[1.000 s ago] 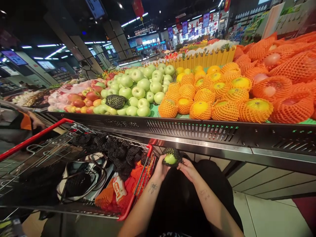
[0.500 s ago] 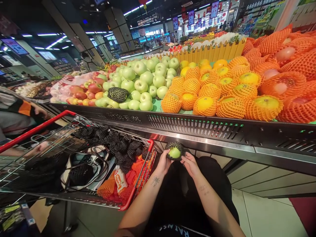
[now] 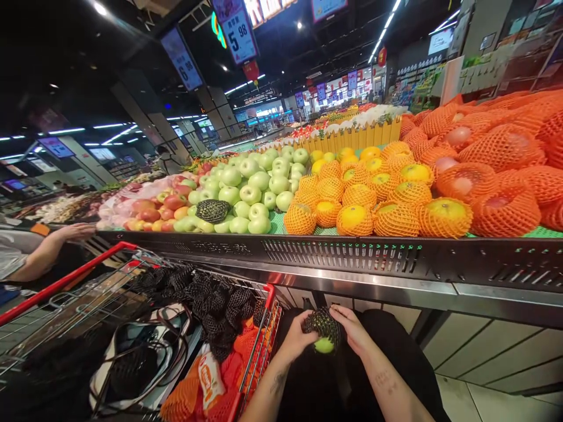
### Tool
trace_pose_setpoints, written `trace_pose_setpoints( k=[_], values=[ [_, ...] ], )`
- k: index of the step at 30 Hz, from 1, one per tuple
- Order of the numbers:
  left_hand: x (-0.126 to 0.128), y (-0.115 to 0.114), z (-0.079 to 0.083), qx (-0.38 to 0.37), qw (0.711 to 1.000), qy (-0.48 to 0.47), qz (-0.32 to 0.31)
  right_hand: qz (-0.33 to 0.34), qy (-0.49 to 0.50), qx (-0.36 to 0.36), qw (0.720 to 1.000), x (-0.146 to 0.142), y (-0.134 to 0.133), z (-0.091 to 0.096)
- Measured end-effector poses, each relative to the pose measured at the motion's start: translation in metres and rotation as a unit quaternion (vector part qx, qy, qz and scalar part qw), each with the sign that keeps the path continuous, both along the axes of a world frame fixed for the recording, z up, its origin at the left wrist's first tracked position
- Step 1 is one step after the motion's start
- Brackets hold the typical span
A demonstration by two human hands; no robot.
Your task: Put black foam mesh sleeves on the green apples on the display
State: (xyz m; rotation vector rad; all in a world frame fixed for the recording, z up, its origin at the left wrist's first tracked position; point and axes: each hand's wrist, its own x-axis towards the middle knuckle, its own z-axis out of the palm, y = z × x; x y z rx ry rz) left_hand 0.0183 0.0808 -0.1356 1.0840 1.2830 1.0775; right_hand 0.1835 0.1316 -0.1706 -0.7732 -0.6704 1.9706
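Observation:
A green apple (image 3: pixel 324 345) is partly covered by a black foam net sleeve (image 3: pixel 323 322), low in front of my lap. My left hand (image 3: pixel 302 333) wraps its fingers and thumb around the left side of the netted apple. On the other side, my right hand (image 3: pixel 348 323) pinches the upper right edge of the net. Bare green skin shows at the bottom of the apple. Beyond my hands, loose green apples (image 3: pixel 250 194) are heaped on the display, and one fruit in black net (image 3: pixel 212 211) lies at their front.
To my left stands a shopping cart (image 3: pixel 270 288) with black foam nets (image 3: pixel 215 308), orange nets (image 3: pixel 181 391) and a bag (image 3: pixel 103 375). Net-wrapped oranges (image 3: pixel 355 220) and larger red-netted fruit (image 3: pixel 501 210) fill the right of the display. Another person's arm (image 3: pixel 57 240) rests near the left.
The view has tilted upward, so the hands and apple appear lower. The net has turned, with the bare green patch now facing down. The other person's hand has moved to the display edge.

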Motion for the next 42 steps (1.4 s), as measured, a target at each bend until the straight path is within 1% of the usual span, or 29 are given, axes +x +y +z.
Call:
trace_pose_setpoints(
  k=[4,7,9,13,15,18,22,24,27,29,31,33,34,36,39,42],
  values=[
    [-0.008,-0.002,-0.006,-0.011,1.0,0.0,-0.005,-0.002,-0.016,-0.021,1.0,-0.007,-0.001,-0.006],
    [-0.012,-0.002,-0.007,-0.035,0.999,-0.022,0.017,0.026,-0.024,-0.042,0.998,-0.009,-0.003,-0.008],
    [-0.013,-0.001,-0.007,-0.031,0.999,-0.032,0.017,0.04,-0.024,-0.049,0.998,-0.008,-0.004,-0.007],
    [-0.009,-0.001,-0.005,0.005,0.998,-0.018,-0.053,0.048,-0.013,-0.035,0.998,-0.004,-0.004,-0.003],
    [-0.007,-0.001,-0.004,0.002,0.997,-0.013,-0.075,0.056,-0.005,-0.025,0.998,-0.002,-0.003,-0.001],
    [-0.006,-0.003,-0.002,-0.002,0.996,-0.017,-0.086,0.06,0.001,-0.032,0.998,-0.001,-0.002,-0.002],
    [-0.009,-0.005,0.001,-0.01,0.994,-0.055,-0.09,0.066,0.0,-0.076,0.995,-0.01,-0.005,-0.009],
    [-0.01,-0.007,0.001,-0.013,0.995,-0.071,-0.075,0.069,0.0,-0.1,0.993,-0.018,-0.007,-0.013],
    [-0.011,-0.006,-0.003,-0.018,0.997,-0.063,-0.028,0.061,0.003,-0.121,0.991,-0.027,-0.01,-0.013],
    [-0.011,-0.004,-0.006,-0.016,0.999,-0.041,0.017,0.054,0.014,-0.125,0.991,-0.028,-0.011,-0.011],
    [-0.011,0.001,-0.009,-0.002,0.997,-0.007,0.077,0.062,0.037,-0.125,0.99,-0.027,-0.012,-0.008],
    [-0.01,0.007,-0.01,0.02,0.99,0.038,0.134,0.066,0.058,-0.112,0.99,-0.023,-0.013,-0.006],
    [-0.009,0.01,-0.009,0.03,0.986,0.059,0.152,0.058,0.061,-0.102,0.991,-0.022,-0.014,-0.005],
    [-0.007,0.013,-0.006,0.047,0.982,0.089,0.158,0.03,0.049,-0.082,0.995,-0.021,-0.016,-0.004],
    [-0.003,0.015,0.001,0.056,0.982,0.105,0.146,0.001,0.036,-0.068,0.997,-0.021,-0.018,-0.003],
    [0.005,0.013,0.007,0.07,0.969,0.155,0.178,-0.011,0.043,-0.062,0.997,-0.022,-0.018,-0.001]
  ],
)
